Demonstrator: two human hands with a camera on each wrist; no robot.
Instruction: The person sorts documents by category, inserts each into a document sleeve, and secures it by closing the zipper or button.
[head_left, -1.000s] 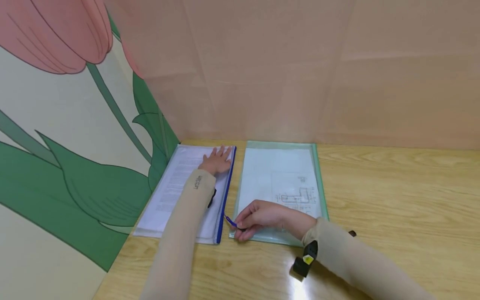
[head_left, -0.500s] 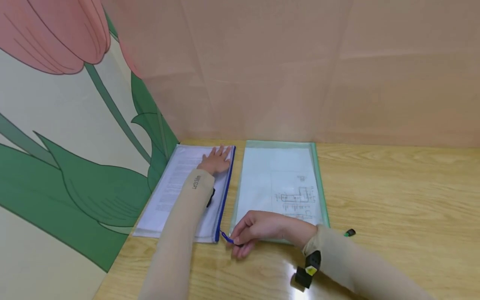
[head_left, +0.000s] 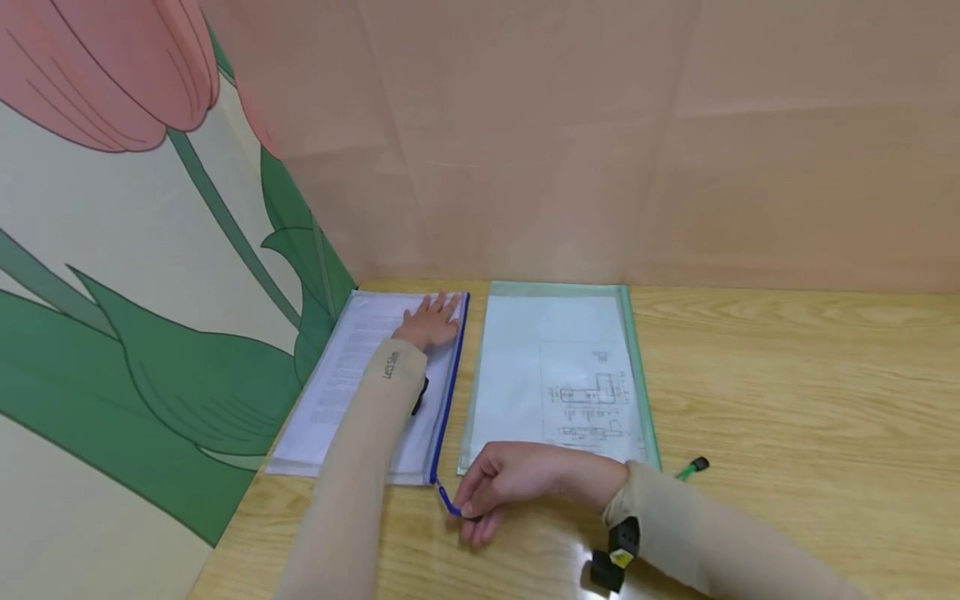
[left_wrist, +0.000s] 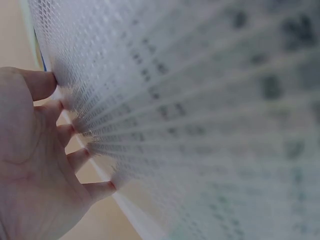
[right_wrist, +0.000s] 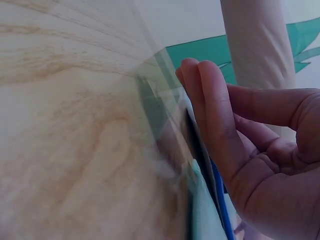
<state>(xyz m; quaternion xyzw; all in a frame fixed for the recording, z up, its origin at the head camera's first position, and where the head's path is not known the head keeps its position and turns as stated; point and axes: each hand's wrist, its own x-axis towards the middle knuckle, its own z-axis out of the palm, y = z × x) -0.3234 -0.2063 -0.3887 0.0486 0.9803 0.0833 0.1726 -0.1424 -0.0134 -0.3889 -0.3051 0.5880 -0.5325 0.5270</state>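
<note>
A clear mesh zip pouch (head_left: 352,375) filled with printed sheets lies at the left of the table, its blue zipper (head_left: 452,379) along the right side. My left hand (head_left: 429,323) rests on its upper right part with fingers spread; the left wrist view shows those fingertips (left_wrist: 105,187) pressing on the mesh surface (left_wrist: 200,120). At the pouch's near right corner, my right hand (head_left: 517,482) pinches the blue zipper pull (head_left: 447,500) between thumb and fingers. In the right wrist view, the right hand's fingers (right_wrist: 215,100) hide most of the pull.
Right of it lies a second zip pouch (head_left: 513,350) with green edging, holding a sheet with a line drawing. Its green zipper pull (head_left: 692,468) sticks out beside my right sleeve. A pinkish covering (head_left: 525,150) backs the table (head_left: 810,392); a tulip-painted wall (head_left: 225,300) borders the left.
My right hand has drawn the blue zipper pull toward me, along the pouch's right edge to its near corner. The left hand stays in place on the pouch.
</note>
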